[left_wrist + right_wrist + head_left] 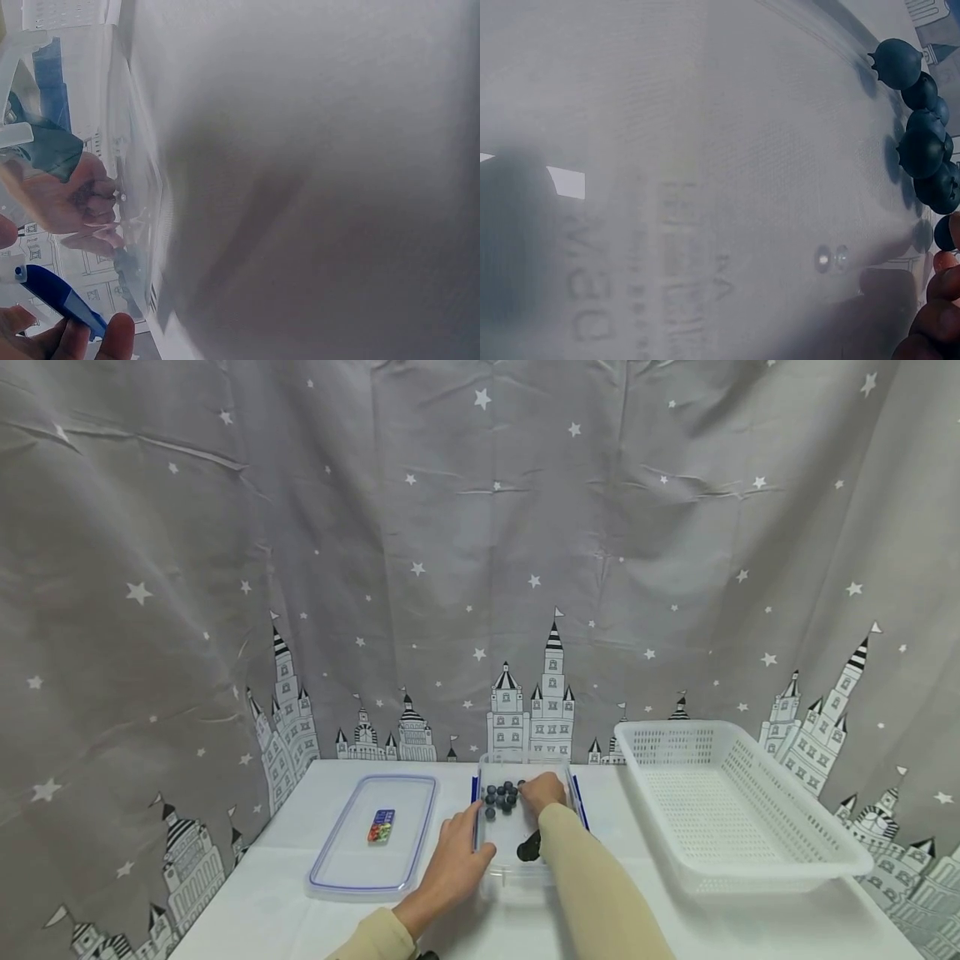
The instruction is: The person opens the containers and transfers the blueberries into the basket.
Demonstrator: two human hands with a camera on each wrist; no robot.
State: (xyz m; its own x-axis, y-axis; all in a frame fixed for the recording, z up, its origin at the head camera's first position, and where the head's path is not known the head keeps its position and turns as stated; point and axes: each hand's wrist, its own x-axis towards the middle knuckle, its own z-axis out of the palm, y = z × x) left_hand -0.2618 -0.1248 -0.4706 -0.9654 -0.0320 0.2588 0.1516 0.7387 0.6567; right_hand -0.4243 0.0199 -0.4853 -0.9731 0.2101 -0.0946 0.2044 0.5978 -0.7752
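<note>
A clear plastic food container [498,868] with blue side latches stands at the middle of the table, with several blueberries [501,797] grouped on its floor. My left hand [455,857] grips the container's left side. In the left wrist view its fingers [116,337] lie at the blue latch [60,296]. Inside the container, toward the right, my right hand [543,792] has its fingertips down by the fruit. They pinch one blueberry [945,233], partly hidden by the fingers, beside the row of other blueberries [921,153] in the right wrist view.
Left of the container a clear lid [352,860] with a blue seal lies flat, bearing a small colourful label [381,827]. A white perforated basket [750,867] stands on the right. Behind the white table [270,893] hangs a grey curtain [450,527] with stars and castles.
</note>
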